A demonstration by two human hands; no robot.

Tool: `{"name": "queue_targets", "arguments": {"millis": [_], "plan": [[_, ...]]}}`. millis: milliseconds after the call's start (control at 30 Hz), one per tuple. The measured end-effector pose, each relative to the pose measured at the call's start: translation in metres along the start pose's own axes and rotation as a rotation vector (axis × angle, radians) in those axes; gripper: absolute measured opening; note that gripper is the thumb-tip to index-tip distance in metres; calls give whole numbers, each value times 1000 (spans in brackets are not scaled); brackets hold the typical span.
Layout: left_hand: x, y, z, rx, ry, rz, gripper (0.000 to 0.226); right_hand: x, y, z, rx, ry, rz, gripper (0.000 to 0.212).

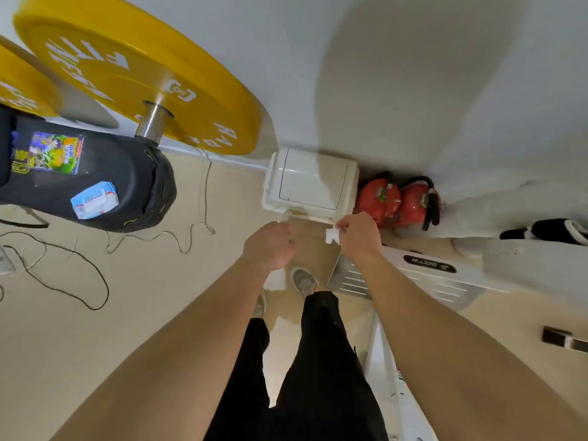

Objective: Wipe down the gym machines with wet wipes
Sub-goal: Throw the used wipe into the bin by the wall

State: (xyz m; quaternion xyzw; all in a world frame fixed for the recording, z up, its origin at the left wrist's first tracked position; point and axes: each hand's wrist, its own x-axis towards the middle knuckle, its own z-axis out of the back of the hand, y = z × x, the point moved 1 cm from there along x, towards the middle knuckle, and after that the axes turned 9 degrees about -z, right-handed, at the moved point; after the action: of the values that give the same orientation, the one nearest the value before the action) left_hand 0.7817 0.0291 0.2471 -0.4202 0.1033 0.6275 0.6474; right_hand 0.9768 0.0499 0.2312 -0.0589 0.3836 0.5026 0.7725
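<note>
Right hand (pixel 359 233): you pinch the white wipe (pixel 332 236).
Left hand (pixel 269 246): curled; can't tell if it holds anything.
Bin (pixel 311 183): just past the wipe, ahead of both your hands.

Used wipe (pixel 332 236): small, white, crumpled, pinched at the fingertips of the right hand (pixel 359 233), held in the air. Wet wipes pack (pixel 94 200): soft, blue and white, lying flat on the black machine pad (pixel 127 186) near its rounded end, slightly skewed. The pad's cover is wrinkled at the edge.
</note>
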Motion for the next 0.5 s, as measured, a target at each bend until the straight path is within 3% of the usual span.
{"name": "queue_targets", "arguments": {"millis": [167, 500], "plan": [[73, 41, -36, 84, -84, 1, 41, 46, -38, -59, 197, -129, -129, 23], [218, 74, -91, 258, -316, -294, 43, 131, -53, -135, 312, -264, -10, 25]]}}
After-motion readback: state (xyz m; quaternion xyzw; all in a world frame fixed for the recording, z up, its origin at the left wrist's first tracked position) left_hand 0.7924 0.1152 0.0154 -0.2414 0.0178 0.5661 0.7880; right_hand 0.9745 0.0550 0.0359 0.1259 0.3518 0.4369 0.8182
